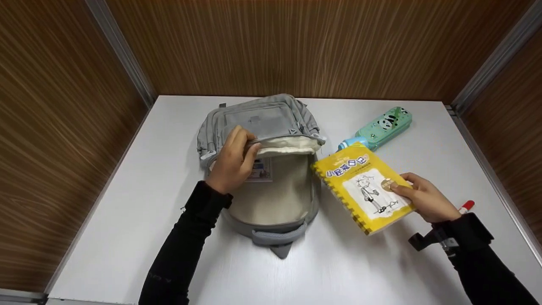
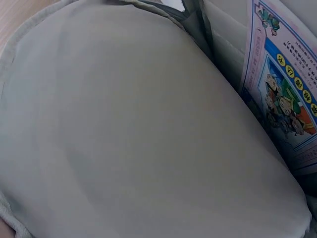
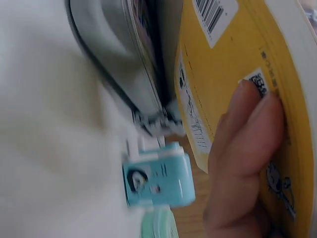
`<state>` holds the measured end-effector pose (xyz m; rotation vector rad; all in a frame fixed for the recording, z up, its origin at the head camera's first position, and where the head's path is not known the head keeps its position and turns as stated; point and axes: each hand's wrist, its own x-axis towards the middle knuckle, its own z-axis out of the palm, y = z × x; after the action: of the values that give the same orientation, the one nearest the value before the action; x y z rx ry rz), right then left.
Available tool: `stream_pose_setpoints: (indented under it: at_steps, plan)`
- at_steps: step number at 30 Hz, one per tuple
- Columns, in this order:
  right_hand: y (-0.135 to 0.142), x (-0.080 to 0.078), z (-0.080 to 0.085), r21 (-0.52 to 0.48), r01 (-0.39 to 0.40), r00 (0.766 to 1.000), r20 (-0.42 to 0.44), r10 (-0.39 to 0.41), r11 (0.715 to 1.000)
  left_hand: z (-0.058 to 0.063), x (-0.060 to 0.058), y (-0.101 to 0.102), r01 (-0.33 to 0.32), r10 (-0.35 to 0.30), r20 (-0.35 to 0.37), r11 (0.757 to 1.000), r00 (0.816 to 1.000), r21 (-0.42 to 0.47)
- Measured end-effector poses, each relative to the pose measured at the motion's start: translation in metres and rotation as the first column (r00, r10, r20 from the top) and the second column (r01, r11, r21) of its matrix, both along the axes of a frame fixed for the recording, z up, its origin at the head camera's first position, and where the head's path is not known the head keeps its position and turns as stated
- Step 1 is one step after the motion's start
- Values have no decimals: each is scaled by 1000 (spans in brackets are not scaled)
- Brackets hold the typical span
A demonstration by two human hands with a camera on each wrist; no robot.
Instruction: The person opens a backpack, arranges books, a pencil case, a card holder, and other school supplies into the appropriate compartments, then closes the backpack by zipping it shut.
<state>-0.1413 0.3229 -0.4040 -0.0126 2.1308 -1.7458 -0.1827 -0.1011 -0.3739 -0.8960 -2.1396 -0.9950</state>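
My right hand (image 1: 431, 201) pinches a yellow cartoon-covered paperback (image 1: 366, 190) between its fingers, beside the open grey fabric backpack (image 1: 254, 121), not inside it. Red-capped marker (image 1: 467, 206) out on the white worktop (image 1: 127, 212). My left hand (image 1: 233, 161) grips the backpack's edge. Partway, I'd judge: colourful printed booklet (image 2: 285, 94) already in; light-blue plastic box (image 3: 159, 179), mint-green panda pencil case (image 1: 384, 128) further back, both outside.

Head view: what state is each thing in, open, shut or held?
Grey fabric backpack: open, edge pinched by left fingers
Yellow rectangular paper book: shut, held by right fingers
Mint-green oblong panda-print case: looks shut
Light-blue printed object: partly hidden, can't tell
Colourful printed paper booklet: inside the backpack
Red-ended stick: partly hidden, can't tell
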Motion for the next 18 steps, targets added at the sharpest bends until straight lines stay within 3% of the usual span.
stream_pose_setpoints:
  at_steps: [4, 8, 13, 18]
  plan:
    - [-20, -3, -4, -81, -94, 994, 43, 97, 992, 1, -1, 1, 3, -3, -3, 1000, 1000, 14]
    - [-44, -10, -9, -157, -133, 986, 83, 147, 979, 1, -1, 1, 8, -8, -11, 1000, 1000, 9]
    - [-83, -21, -17, -226, -101, 979, 151, 137, 969, 2, -1, 1, 1, -1, -16, 1000, 1000, -9]
    - [-124, -36, -24, -216, -48, 980, 177, 88, 975, 2, -1, 2, -1, 1, -19, 1000, 1000, -8]
